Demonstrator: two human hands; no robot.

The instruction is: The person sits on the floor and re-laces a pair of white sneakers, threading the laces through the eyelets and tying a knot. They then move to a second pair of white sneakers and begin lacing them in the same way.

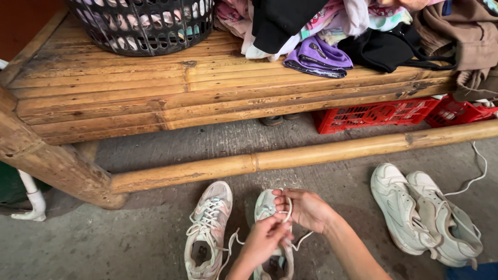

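– Where are your hands?
– At six o'clock, on the grey concrete floor (pixel 155 238): your left hand (pixel 265 239) and right hand (pixel 306 209) have fingers pinching the white lace (pixel 288 211) of a white mesh sneaker (pixel 267 207).
– Nearby?
– Its mate (pixel 207 228) lies at nine o'clock.

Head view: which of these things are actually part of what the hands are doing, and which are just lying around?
In use:
- left hand and right hand, both on the white lace
- laced sneaker under them
- its mate alongside

Lying about:
- second white pair
- bamboo bench
- black basket
- clothes pile
- red crates
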